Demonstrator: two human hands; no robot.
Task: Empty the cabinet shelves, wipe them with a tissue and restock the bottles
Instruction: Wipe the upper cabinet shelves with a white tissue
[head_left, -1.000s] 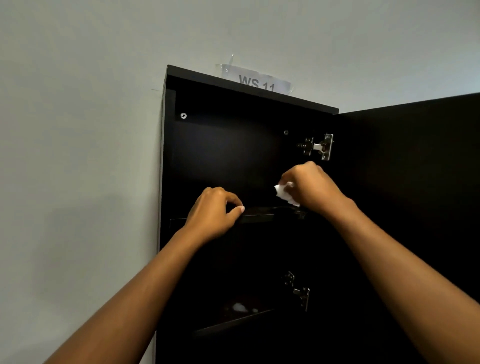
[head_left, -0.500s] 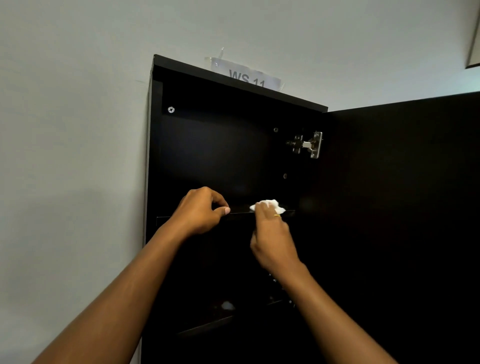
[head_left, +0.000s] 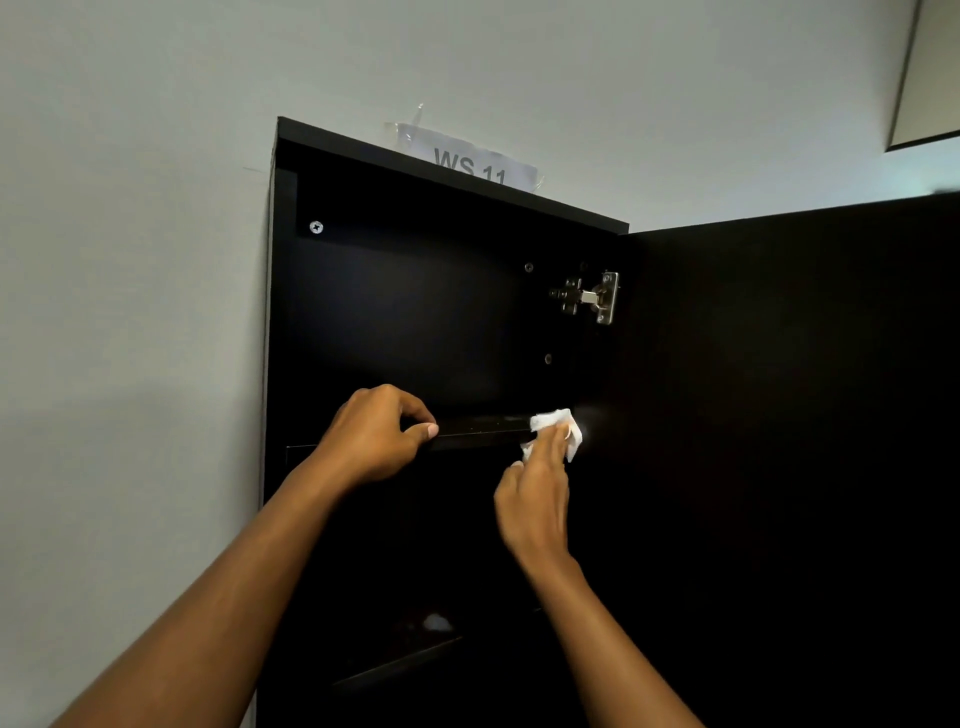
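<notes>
Two bare hands reach up into a tall dark cabinet (head_left: 405, 312) fixed to a pale wall, its door (head_left: 789, 415) swung open to the right on a metal hinge (head_left: 589, 297). A paper label (head_left: 470, 161) reading "WS 11" is taped to the wall above the cabinet top. No bottles are visible, so the shelves look already emptied and the wiping step appears to be in hand.

The upper shelf (head_left: 483, 428) runs across the middle of the cabinet as a thin dark edge. The left hand (head_left: 371, 434) curls over that front edge towards the left side, fingers (head_left: 428, 430) closed on it as if steadying the board. The right hand (head_left: 535, 499) comes up from below at the right end, its fingers pinched on a crumpled white tissue (head_left: 553, 423).

The tissue sits at the fingertips, pressed against the front edge of the shelf near the right wall, just below the hinge and well apart from the left hand.

To wipe well, it seems best to keep the tissue flat under the fingers, press lightly, and draw it along the whole edge and top, reaching into the back corners. A lower shelf (head_left: 400, 665) shows dimly beneath and probably needs the same.
</notes>
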